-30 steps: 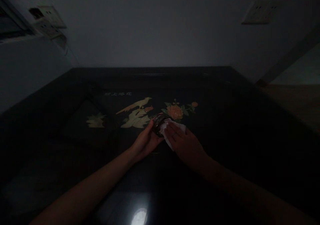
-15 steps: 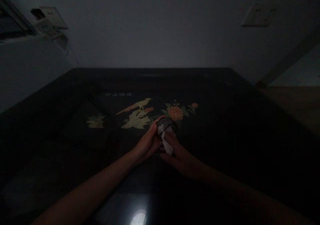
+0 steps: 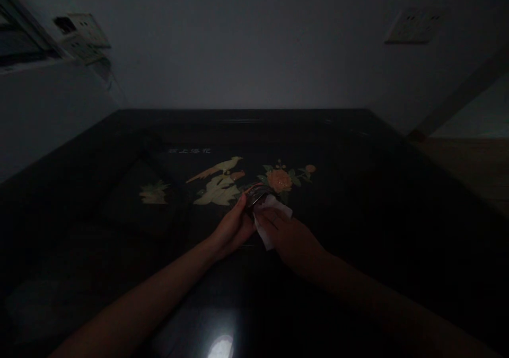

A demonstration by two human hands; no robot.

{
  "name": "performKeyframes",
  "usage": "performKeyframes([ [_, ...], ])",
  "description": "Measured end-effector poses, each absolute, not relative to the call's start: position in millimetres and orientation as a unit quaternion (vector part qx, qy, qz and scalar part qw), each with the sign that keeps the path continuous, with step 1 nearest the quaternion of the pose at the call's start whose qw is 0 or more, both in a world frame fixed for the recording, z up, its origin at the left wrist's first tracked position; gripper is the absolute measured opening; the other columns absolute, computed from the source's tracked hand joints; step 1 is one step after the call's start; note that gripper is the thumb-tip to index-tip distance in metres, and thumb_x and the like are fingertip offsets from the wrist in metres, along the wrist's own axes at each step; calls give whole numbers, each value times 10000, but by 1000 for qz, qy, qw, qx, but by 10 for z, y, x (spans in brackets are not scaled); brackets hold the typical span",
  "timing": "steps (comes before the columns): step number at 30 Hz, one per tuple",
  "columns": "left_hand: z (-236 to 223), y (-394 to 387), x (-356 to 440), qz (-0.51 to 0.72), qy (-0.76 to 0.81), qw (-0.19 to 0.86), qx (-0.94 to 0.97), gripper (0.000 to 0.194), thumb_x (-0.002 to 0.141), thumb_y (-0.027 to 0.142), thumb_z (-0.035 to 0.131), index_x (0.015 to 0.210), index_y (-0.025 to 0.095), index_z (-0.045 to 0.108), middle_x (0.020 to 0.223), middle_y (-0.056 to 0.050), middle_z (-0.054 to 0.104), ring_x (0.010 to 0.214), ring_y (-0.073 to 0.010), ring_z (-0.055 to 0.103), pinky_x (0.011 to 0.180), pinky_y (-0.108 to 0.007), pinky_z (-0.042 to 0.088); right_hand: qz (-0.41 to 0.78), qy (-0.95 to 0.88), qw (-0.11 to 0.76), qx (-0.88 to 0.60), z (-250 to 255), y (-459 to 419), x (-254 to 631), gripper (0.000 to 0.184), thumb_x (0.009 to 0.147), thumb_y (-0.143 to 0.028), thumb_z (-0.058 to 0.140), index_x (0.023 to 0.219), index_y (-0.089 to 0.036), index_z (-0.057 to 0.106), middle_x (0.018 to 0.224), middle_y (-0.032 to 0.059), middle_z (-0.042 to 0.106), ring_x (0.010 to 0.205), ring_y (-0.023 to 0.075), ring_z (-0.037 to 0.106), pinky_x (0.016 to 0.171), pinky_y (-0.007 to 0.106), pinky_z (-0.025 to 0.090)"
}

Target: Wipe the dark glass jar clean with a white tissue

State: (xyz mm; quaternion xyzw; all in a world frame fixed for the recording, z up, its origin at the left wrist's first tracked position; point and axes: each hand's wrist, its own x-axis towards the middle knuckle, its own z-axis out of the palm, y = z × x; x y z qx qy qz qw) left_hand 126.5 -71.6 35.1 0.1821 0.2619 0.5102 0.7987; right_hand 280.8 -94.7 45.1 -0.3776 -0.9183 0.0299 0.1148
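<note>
A: By the left hand [image 3: 234,229], a dark rounded object [image 3: 257,191] is gripped at its left side; by the right hand [image 3: 293,237], a white tissue [image 3: 275,215] is held bunched under the fingers, against the object's near right side.

B: And where is the object held?

A: Between the two hands, over the glossy black bench [image 3: 366,199], just on the near side of the orange flower [image 3: 279,180]; whether the bench is touched by it cannot be told in this dimness.

B: What might be feared from here?

A: A slip, chiefly; the object looks smooth, and it appears to be steadied mainly by the left hand; should it be pushed harder from the right than it is braced from the left, it could be twisted free and dropped, and the bench could be scratched.

B: And the tissue?

A: It looks thin; it could be torn if dragged over an edge; in such poor light, a shred left behind could easily be missed.
</note>
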Motion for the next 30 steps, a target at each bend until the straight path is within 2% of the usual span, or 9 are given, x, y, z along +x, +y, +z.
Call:
performKeyframes([
  [6,286,-691,1242,499,257,811,165,346,925,376,474,1187,188,602,1181,-91,645,1120,-195,569,980,-326,421,-72,-924,92,-364,548,-886,2903,398,891,-52,437,1273,-115,529,1346,148,549,1311,281,427,973,524,452],
  [12,287,-694,1237,501,253,811,166,354,947,368,424,1202,191,594,1179,-89,643,1102,-191,574,970,-327,429,-64,-921,88,-375,515,-889,2886,398,898,-46,405,1276,-82,524,1348,154,544,1314,282,419,951,493,476],
  [15,324,-700,1257,500,259,809,168,364,929,380,460,1217,197,587,1194,-90,635,1099,-196,574,959,-312,433,-15,-913,96,-396,492,-910,2844,429,879,-33,413,1292,-88,515,1340,142,553,1290,280,442,977,459,472],
  [21,372,-747,1274,517,259,791,201,402,889,324,551,1280,231,533,1182,-74,640,1148,-215,554,1018,-341,389,168,-880,169,-412,497,-970,2741,473,820,-50,498,1293,-63,487,1303,158,529,1255,273,430,1090,415,357],
  [26,396,-788,1250,504,276,783,238,460,877,352,567,1316,241,492,1203,-84,629,1145,-238,564,1020,-379,392,356,-815,254,-381,559,-1010,2720,417,851,-199,575,1246,-107,480,1305,153,471,1226,226,447,1053,372,388],
  [30,403,-792,1246,500,281,782,246,495,867,377,577,1334,254,470,1231,-82,615,1156,-246,557,1028,-399,388,380,-801,268,-378,554,-1039,2708,439,881,-269,553,1281,-124,446,1342,151,430,1238,228,442,1051,375,390],
])
